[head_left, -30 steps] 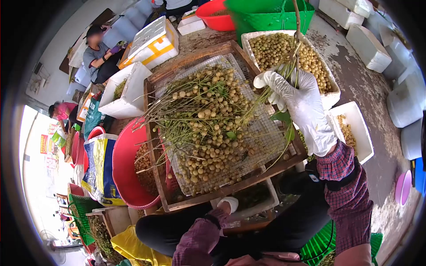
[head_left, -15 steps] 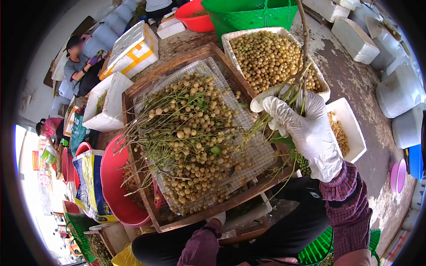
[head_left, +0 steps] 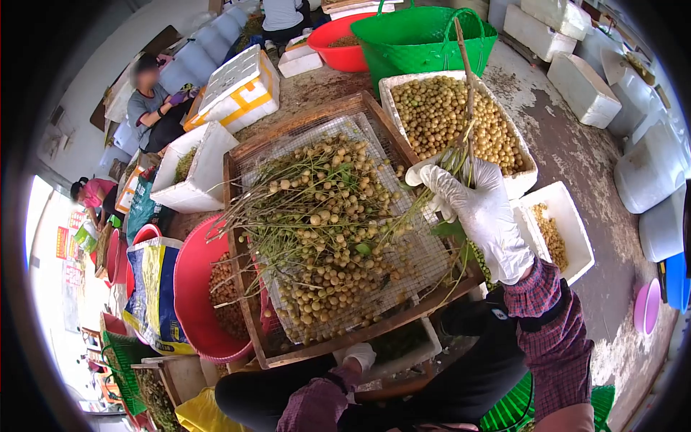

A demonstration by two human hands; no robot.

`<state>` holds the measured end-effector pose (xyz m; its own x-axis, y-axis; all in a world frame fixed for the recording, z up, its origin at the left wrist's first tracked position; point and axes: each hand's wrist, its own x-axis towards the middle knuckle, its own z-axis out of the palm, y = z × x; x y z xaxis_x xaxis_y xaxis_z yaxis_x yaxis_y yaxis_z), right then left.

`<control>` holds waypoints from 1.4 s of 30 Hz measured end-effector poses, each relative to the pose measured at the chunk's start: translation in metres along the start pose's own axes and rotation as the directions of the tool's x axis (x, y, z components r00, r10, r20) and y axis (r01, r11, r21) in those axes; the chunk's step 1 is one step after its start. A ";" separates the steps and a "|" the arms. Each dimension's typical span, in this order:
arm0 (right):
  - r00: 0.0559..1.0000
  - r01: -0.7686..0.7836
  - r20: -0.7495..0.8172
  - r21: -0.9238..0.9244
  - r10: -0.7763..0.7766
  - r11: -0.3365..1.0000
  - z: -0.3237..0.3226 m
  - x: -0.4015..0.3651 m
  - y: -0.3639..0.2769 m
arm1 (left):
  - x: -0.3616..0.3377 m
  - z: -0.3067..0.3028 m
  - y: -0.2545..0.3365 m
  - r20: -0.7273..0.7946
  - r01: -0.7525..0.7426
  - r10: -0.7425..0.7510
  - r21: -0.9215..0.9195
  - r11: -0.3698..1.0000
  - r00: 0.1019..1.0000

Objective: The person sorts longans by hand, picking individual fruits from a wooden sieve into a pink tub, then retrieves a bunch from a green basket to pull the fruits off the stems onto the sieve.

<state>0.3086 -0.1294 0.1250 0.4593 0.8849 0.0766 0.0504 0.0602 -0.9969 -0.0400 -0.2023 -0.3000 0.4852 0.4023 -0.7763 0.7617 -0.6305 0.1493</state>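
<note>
My right hand [head_left: 488, 219], in a white glove, is closed around a bunch of bare fruit stems [head_left: 461, 147], with a thick brown twig standing up out of it. It is above the right side of a wood-framed mesh tray [head_left: 432, 263]. On the mesh lies a heap of small round yellow-brown fruits [head_left: 324, 216] with green stalks and a few leaves. My left hand [head_left: 361, 355], also gloved, is at the tray's near edge, its fingers mostly hidden.
A white foam box [head_left: 530, 180] full of loose fruits stands behind the tray, and a smaller foam box [head_left: 576, 216] is at right. A red basin [head_left: 188, 288] sits at left, a green basket [head_left: 425, 50] at the back. Another person [head_left: 151, 108] sits at far left.
The camera view has shifted, so the tray and boxes appear lower and further right. My right hand, still around the stems, has come slightly left toward the tray. More of my left hand shows.
</note>
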 end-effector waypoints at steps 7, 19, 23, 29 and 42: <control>1.000 0.008 -0.007 0.027 -0.008 1.000 0.002 -0.001 0.002 | -0.097 -0.130 0.023 -0.107 -0.298 0.293 -0.041 0.954 0.950; 0.997 0.067 -0.030 0.034 -0.066 0.997 -0.005 -0.001 0.004 | -0.239 -0.286 0.053 -0.301 -0.319 0.155 -0.942 0.108 0.941; 0.999 -0.010 -0.045 0.054 0.012 0.999 -0.003 -0.004 0.000 | -0.160 -0.191 0.042 0.045 -0.286 0.531 -0.802 0.524 0.846; 0.998 0.059 0.002 0.024 -0.059 0.998 -0.004 -0.003 0.007 | 0.015 -0.034 0.002 -0.246 -0.182 0.104 -0.320 0.930 0.964; 0.999 0.001 -0.036 -0.071 -0.003 0.997 -0.012 -0.006 0.001 | 0.006 0.036 -0.004 -0.085 0.227 -0.288 -0.425 0.876 0.954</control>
<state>0.3165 -0.1403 0.1239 0.4907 0.8676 0.0804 0.1134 0.0279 -0.9932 -0.0555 -0.2210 -0.3274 0.2797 0.6218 -0.7315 0.9601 -0.1790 0.2150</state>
